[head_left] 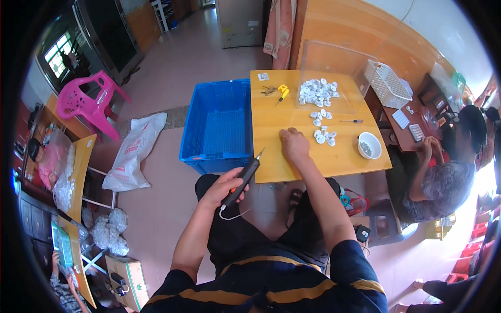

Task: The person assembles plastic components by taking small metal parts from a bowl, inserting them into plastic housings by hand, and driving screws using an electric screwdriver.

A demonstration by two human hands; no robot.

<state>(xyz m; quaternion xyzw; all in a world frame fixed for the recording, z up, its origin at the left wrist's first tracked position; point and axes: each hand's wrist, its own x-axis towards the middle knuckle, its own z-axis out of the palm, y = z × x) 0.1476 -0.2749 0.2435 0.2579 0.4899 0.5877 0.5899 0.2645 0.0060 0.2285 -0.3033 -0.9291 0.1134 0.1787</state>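
Note:
My left hand [225, 191] is wrapped round a black electric screwdriver [248, 174], its bit pointing up and away and a white cord trailing from its lower end. It is held above my lap, beside the near left corner of the yellow table [271, 164]. My right hand [296, 144] rests on the table with curled fingers; whether anything is in them is hidden. To its right lie small round white plastic parts [324, 137], with more of them [321, 116] behind. A white bowl [371, 137] of small metal pieces stands at the table's right.
A heap of white parts [317, 93] lies by a clear plastic box [339, 56] at the back. A yellow-handled screwdriver [284, 95] and a red-handled screwdriver [357, 121] lie on the table. Left of it stands a blue crate [216, 155]. Another person [436, 180] sits at the right.

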